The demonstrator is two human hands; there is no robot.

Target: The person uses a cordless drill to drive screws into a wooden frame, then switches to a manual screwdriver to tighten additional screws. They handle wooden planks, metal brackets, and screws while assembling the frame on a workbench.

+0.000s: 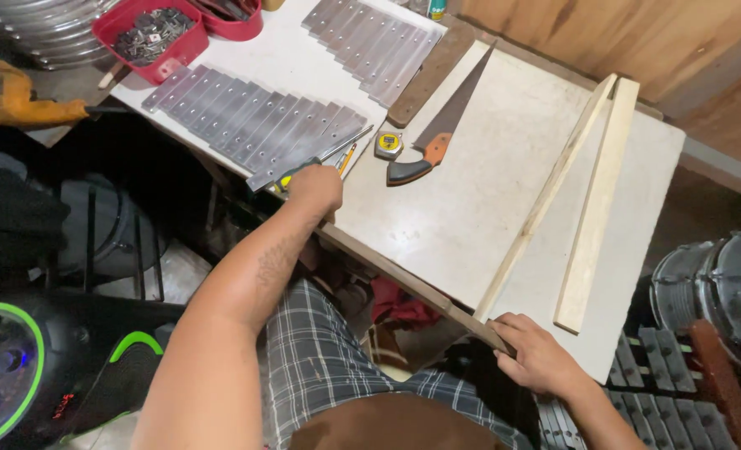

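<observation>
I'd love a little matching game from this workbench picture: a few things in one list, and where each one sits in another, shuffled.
Things:
1. hand saw
2. tape measure
3. red tray
4. right hand

Places:
A. at the table's near edge, on the end of a thin wood strip
B. far left corner, holding small metal pieces
C. mid-table, blade pointing away, orange and black handle nearest
D. just left of the saw handle

Pairs: 1-C, 2-D, 3-B, 4-A
</observation>
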